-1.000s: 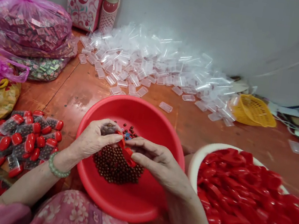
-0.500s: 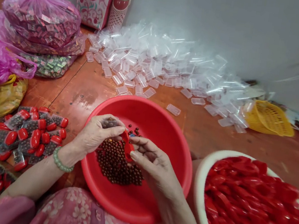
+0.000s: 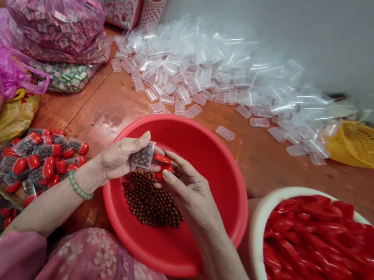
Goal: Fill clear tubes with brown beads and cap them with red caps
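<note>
My left hand (image 3: pixel 118 155) grips a small clear plastic box (image 3: pixel 143 155) filled with dark round balls, its open end turned to the right. My right hand (image 3: pixel 189 183) pinches a red plastic cap (image 3: pixel 165 170), its two halves spread, right beside the mouth of the box; whether they touch I cannot tell. Both hands are above a red basin (image 3: pixel 218 164). Brown glossy balls (image 3: pixel 153 203) lie heaped in the bottom of the basin, partly hidden by my hands.
Filled boxes with red caps (image 3: pixel 44 157) are piled at the left. Clear empty boxes (image 3: pixel 197 75) spread along the wall, near a yellow basket (image 3: pixel 364 144). At right stands a white tub (image 3: pixel 260 218) of red caps (image 3: pixel 326 266). Pink bags (image 3: pixel 54 15) sit back left.
The filled box in my left hand has turned into plain view, its end facing the cap. My right hand has turned the red cap toward it. The view has shifted slightly.
</note>
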A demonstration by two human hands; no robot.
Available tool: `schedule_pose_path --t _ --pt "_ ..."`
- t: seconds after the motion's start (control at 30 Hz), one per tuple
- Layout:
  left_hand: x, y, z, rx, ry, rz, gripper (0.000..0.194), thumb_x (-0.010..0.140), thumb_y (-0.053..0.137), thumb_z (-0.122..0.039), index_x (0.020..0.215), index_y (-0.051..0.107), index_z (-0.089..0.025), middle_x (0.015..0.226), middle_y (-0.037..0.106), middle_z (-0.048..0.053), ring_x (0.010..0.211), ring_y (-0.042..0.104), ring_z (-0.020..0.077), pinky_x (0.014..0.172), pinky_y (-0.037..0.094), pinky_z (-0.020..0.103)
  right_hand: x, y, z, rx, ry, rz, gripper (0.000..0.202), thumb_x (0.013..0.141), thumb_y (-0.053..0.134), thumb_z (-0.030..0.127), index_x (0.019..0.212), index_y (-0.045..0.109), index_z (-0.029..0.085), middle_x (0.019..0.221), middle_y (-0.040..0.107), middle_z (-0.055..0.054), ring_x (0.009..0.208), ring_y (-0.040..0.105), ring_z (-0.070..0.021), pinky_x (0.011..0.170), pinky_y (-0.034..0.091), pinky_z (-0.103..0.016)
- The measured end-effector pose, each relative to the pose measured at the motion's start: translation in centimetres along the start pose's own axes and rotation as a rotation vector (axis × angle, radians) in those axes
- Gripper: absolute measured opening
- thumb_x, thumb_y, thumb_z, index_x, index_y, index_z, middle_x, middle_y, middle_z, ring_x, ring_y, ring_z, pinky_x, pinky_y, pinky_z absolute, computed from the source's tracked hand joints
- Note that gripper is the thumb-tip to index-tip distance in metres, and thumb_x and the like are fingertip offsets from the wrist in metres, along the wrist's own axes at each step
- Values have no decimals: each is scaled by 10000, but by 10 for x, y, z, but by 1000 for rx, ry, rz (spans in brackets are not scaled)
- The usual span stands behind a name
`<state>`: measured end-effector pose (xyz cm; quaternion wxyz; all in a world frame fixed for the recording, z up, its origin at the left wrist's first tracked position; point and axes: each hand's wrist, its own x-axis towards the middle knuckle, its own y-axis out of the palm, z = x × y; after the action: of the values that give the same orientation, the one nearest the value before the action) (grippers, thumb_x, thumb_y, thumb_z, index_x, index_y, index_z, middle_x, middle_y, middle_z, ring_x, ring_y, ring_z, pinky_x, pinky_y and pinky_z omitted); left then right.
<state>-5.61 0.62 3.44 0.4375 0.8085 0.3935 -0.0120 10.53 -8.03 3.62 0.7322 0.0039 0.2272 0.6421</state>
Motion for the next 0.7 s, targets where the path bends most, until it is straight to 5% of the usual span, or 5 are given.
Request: schedule_pose_path --t 0.47,0.7 --pt "4 -4 4 107 38 81 475 860 613 -568 868 735 -109 857 747 90 816 693 160 798 531 263 3 -2 -6 -48 -61 -3 288 727 805 312 1006 737 292 1186 689 -22 902 660 -153 659 625 -258" --pt "0 -4 7 156 47 149 478 808 670 -578 976 753 -138 1021 745 115 931 681 199 882 498 312 -3 -7 -2 -94 -30 6 265 733 805 317 971 694 278 1050 687 -9 848 653 -131 717 622 -267"
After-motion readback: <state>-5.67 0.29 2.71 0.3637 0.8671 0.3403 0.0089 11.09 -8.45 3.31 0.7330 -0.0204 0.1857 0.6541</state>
